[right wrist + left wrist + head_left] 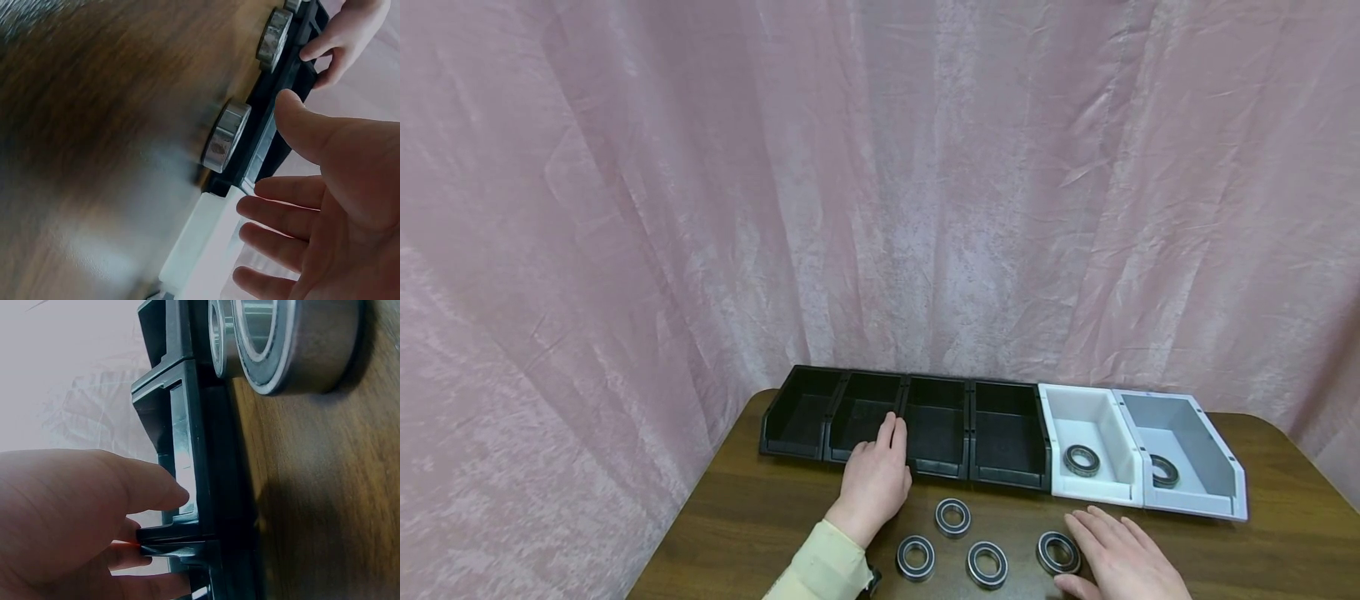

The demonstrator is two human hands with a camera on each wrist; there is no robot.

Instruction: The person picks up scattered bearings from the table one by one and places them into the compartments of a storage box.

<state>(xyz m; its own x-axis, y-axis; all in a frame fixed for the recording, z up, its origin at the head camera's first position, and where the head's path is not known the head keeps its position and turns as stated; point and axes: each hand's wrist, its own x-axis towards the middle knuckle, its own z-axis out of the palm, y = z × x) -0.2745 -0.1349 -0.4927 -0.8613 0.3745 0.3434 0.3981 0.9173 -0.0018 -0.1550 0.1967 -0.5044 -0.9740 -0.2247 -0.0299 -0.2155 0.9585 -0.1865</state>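
Observation:
My left hand (876, 483) is at the front of a row of black bins (936, 467), its fingers extended over the second and third bins from the left. In the left wrist view the thumb and fingers are by a bin's front rim, and nothing is held. My right hand (1123, 558) hovers with loosely spread fingers beside a ball bearing (1058, 553) on the table, holding nothing. Left of that bearing lie several more, among them one nearer the bins (952, 517). One bearing (1082, 460) is in the white bin (1097, 493), another (1164, 472) in the grey bin (1202, 505).
The bins stand side by side along the back of a brown wooden table (722, 508). Behind them hangs a pink curtain (925, 208). Rounded table corners show at the back left and back right.

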